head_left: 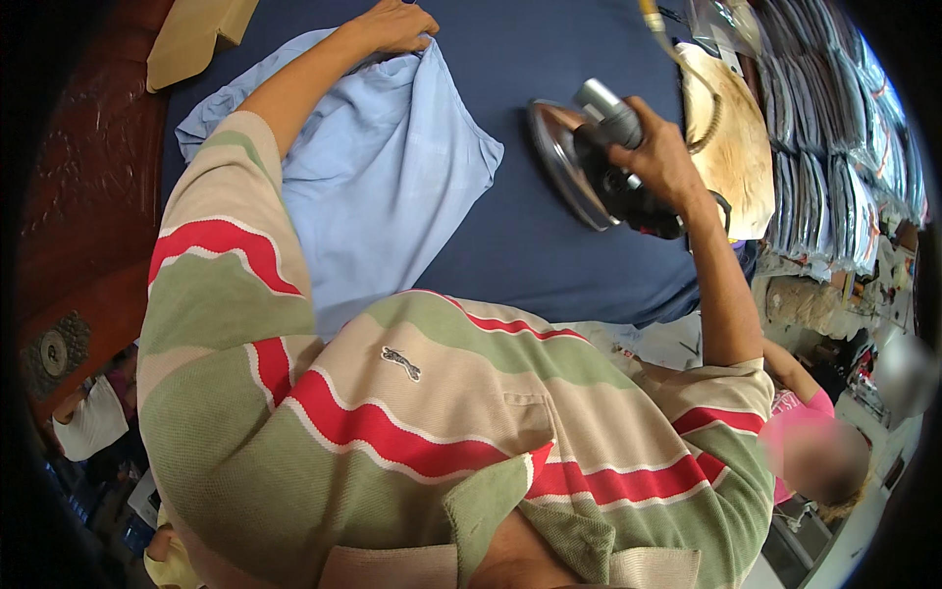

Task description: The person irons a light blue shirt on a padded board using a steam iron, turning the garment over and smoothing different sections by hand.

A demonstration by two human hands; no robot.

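The light blue garment point(392, 167) lies left on the navy cover point(500, 265), seemingly part-pressed, with creases left; the left hand point(397, 26) pinches its far edge, the right hand point(665, 157) grips the iron point(601, 175), off the garment at right

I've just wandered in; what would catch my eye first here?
Probably the red-striped shirt filling the lower middle. Above it, the right hand grips an iron right of centre, while the left hand holds a light blue garment at upper left. Plastic-wrapped stacks of folded cloth line the upper right.
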